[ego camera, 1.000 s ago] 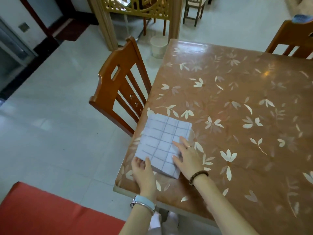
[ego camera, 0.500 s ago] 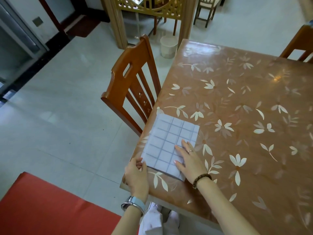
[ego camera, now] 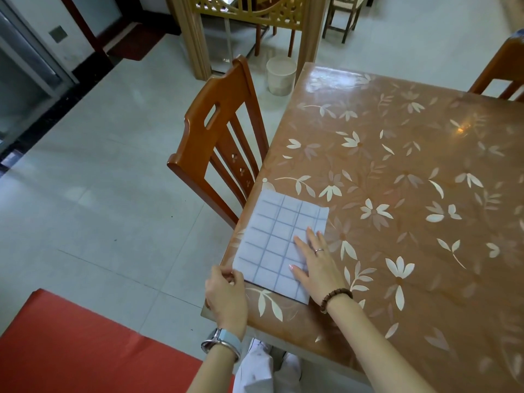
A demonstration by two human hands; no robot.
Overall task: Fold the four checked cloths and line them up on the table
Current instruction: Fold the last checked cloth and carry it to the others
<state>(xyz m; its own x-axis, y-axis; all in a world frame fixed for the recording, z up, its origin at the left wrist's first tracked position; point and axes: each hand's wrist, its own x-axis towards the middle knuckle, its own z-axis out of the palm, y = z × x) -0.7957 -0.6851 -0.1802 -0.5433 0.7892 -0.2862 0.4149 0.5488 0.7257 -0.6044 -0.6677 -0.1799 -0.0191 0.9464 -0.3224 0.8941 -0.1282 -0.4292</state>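
While right hand (ego camera: 317, 265) lies flat on folded cloth (ego camera: 279, 242), left hand (ego camera: 226, 293) seemingly pinches its corner.

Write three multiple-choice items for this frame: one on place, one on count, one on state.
1. Where does the folded white checked cloth lie on the floral brown table?
A. near corner by the wooden chair
B. far right edge
C. table centre

2. How many checked cloths are visible?
A. one
B. two
C. four

3. What is the right hand doing?
A. lifting the cloth
B. lying flat on the cloth
C. off the table

Answers: 1 A, the cloth sits at the corner beside the wooden chair. 2 A, no other cloth shows. 3 B, its palm lies flat, while the left hand pinches the near corner.
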